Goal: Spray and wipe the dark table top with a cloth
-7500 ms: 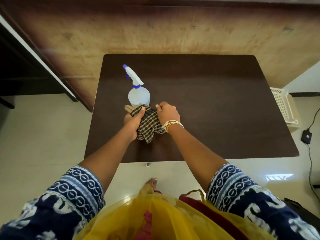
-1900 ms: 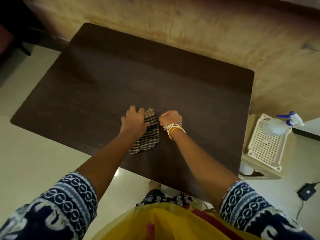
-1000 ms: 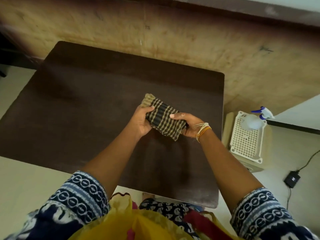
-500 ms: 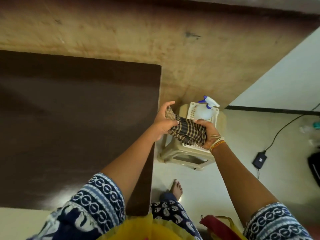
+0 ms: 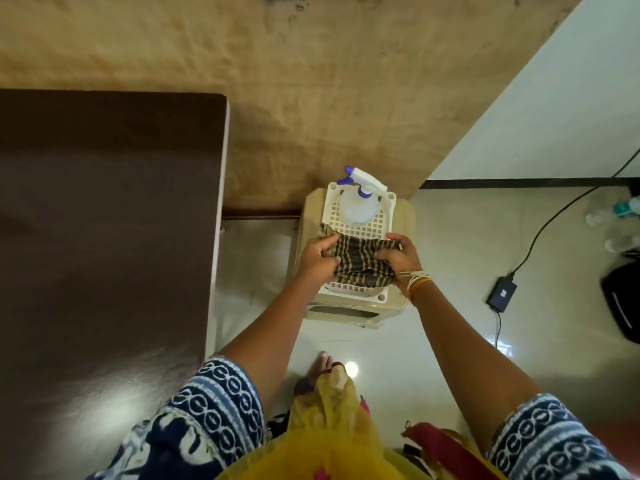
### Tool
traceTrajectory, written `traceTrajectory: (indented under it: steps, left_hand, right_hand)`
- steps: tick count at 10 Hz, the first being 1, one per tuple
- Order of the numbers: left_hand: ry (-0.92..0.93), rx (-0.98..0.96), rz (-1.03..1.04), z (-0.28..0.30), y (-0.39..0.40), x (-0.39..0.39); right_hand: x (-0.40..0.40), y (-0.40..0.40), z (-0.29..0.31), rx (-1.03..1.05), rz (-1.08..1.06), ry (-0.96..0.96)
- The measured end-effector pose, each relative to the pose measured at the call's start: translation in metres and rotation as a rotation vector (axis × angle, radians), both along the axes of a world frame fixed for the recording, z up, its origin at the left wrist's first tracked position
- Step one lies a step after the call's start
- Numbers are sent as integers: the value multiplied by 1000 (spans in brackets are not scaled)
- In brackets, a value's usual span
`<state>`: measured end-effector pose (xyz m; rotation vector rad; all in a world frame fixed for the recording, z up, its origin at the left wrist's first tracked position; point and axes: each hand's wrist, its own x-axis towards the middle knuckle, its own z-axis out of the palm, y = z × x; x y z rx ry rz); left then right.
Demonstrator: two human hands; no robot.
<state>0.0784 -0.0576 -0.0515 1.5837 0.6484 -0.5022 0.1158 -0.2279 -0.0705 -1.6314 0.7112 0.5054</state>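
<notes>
Head view. One checked cloth (image 5: 356,259) is gripped by both hands: the left hand (image 5: 317,259) is closed on its left end, and the right hand (image 5: 401,259) is closed on its right end, so that the cloth is stretched between them. The cloth is held over the near half of one white lattice basket (image 5: 374,223); whether it touches the basket cannot be told. The basket is set on one beige plastic stool (image 5: 403,216). One spray bottle (image 5: 356,202), with a clear body and a white and blue trigger head, is stood in the far half of the basket, just beyond the cloth. One dark table top (image 5: 104,220) is seen to the left of the basket, apart from it, with pale floor between; a patch of reflected light is shown on its near part. Several bangles (image 5: 415,280), white and orange, are worn on the right wrist. Two patterned blue and white sleeves are visible, the left sleeve (image 5: 207,410) and the right sleeve (image 5: 550,441), with yellow fabric (image 5: 325,438) between them. One bare foot (image 5: 323,362) is seen on the floor, nearer than the basket. To the right of the basket, one black power adapter (image 5: 501,297) with its cable (image 5: 554,220) is laid on the floor. No legible writing or brand is shown on any item.
</notes>
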Motion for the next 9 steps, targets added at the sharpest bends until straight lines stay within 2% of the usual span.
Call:
traceTrajectory:
  steps: [1,2,4,5,6,7,9]
  left_hand:
    - [-75,188,-181,-27,-6,4]
    - [-68,317,-274,-41,-6,8]
    - [-69,529,-506,-64,1,16]
    - [-32,627,-624,-69,6,14]
    - [19,736,-663,-64,10,13]
    - [-31,892,-721,-49,19,9]
    - [-223,944,-751,8,47,13]
  right_hand:
    - [1,-5,-24,-280,296,-59]
    - [0,-4,-38,-421,415,-80]
    - [3,-1,-61,-645,510,-124]
    - [2,-3,-66,-957,744,-103]
    - [-1,3,-64,-1126,813,-138]
    - [-12,21,-50,-1139,839,-133]
    - [-12,61,-4,-1054,822,-110]
